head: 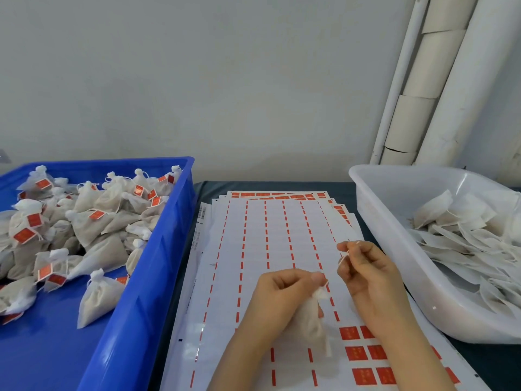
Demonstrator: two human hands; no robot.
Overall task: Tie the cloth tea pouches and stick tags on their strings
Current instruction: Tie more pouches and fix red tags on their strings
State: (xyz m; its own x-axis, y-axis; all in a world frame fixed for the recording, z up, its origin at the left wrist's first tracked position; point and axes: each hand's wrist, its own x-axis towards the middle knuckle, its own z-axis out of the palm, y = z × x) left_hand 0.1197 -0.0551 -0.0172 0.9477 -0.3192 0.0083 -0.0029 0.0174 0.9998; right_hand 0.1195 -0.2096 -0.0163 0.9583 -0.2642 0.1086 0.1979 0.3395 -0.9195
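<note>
Tea pouch (308, 314) is held just above the near half of the sticker sheets (262, 238). Its long axis runs from the far side to the near side of the sheets, with the gathered neck pointing away from the person and the fuller end hanging toward them.

Left of the sheets a blue crate (158, 249) holds a heap of tied pouches (93, 218) with red tags. Its right wall stands just beside the sheets' left edge. Right of the sheets a white tub (394, 249) holds flat untied pouches (465, 227), and its near corner overlaps the sheets' right edge. The sheets fill the lane between the two containers, so the open room lies along them, toward the far edge.

The left hand (282, 294) is curled round the pouch, with its fingertips at the neck. The right hand (369, 275) is just to the right and a little farther out, apart from the left, and pinches the string (344, 256). The string runs up from the neck to those fingers. Whether a knot is formed cannot be told.

Unpeeled red stickers (356, 352) remain at the near right of the top sheet, under the right forearm. The rest of that sheet shows only red dashes.
</note>
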